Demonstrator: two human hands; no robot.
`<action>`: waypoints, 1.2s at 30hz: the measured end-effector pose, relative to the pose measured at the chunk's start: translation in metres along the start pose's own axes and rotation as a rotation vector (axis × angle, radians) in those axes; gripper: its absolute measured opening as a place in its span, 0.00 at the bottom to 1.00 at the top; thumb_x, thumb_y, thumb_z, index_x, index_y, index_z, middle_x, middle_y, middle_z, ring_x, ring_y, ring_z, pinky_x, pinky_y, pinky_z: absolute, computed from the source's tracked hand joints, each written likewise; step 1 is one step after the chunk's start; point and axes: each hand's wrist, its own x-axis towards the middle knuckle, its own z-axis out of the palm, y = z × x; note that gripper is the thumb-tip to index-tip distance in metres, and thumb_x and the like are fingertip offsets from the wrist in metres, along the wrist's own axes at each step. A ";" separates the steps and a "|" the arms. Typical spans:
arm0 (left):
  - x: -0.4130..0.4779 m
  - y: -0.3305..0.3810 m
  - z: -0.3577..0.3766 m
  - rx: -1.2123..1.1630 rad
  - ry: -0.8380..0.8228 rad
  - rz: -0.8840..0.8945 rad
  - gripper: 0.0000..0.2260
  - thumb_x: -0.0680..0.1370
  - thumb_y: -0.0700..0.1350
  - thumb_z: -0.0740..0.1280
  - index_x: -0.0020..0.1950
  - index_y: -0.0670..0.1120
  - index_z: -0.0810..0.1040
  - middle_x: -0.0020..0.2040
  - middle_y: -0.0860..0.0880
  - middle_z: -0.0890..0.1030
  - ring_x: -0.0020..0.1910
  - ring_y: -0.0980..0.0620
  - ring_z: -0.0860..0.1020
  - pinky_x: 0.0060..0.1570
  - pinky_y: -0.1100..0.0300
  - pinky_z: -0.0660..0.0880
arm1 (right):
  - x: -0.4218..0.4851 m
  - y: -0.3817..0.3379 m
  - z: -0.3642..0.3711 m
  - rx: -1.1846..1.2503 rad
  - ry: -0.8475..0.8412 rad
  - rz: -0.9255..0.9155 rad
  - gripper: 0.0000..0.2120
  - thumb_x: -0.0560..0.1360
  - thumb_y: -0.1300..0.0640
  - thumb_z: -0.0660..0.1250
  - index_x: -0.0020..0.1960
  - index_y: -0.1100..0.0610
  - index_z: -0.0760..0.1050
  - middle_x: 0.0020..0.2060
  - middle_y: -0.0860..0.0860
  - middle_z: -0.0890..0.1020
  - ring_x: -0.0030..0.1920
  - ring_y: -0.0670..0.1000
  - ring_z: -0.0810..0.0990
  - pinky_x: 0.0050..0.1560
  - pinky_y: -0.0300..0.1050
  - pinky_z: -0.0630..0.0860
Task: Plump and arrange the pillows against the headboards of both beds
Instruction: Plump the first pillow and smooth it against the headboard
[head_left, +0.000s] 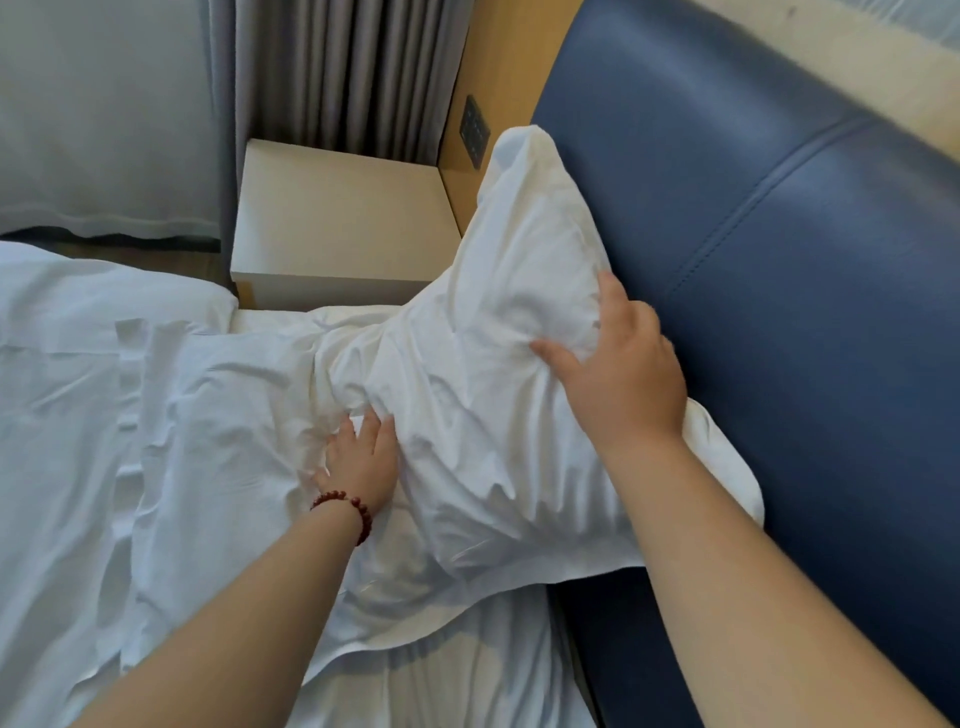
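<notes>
Where the fingers of the right hand lie spread and nearly straight, gripping nothing, they press the pillow toward the headboard, apparently to seat it upright.

Left hand, beaded bracelet, lower centre: fingers extended, tips sunk in the pillow's lower fold, holding nothing, likely pushing filling upward.

Pillow, centre: leaning on the headboard, base on the bed, beside the bedside table.

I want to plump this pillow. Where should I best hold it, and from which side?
I would grip the pillow at its two long edges, where the filling is: left hand from the bed side, right hand from the headboard side. It leans on the headboard, and its corners are limp, empty flaps.
</notes>
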 end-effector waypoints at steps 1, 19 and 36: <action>-0.006 0.008 0.000 -0.061 0.038 -0.018 0.30 0.78 0.64 0.41 0.79 0.56 0.50 0.81 0.47 0.48 0.79 0.44 0.48 0.74 0.39 0.46 | 0.000 0.000 -0.001 0.032 -0.026 0.013 0.42 0.70 0.31 0.66 0.77 0.46 0.56 0.62 0.54 0.72 0.54 0.58 0.76 0.51 0.52 0.73; 0.007 0.062 0.014 0.002 -0.023 0.133 0.23 0.82 0.61 0.39 0.77 0.65 0.39 0.80 0.57 0.41 0.79 0.49 0.40 0.74 0.39 0.39 | 0.022 0.005 -0.005 0.121 0.037 0.028 0.24 0.73 0.38 0.69 0.44 0.59 0.69 0.38 0.53 0.77 0.41 0.59 0.76 0.38 0.51 0.72; 0.016 -0.058 -0.041 0.497 0.106 0.134 0.28 0.81 0.62 0.41 0.79 0.57 0.38 0.80 0.49 0.40 0.78 0.45 0.37 0.74 0.46 0.34 | -0.045 -0.071 0.097 -0.575 -0.240 -0.383 0.31 0.79 0.36 0.46 0.79 0.44 0.47 0.79 0.54 0.37 0.75 0.63 0.30 0.65 0.70 0.24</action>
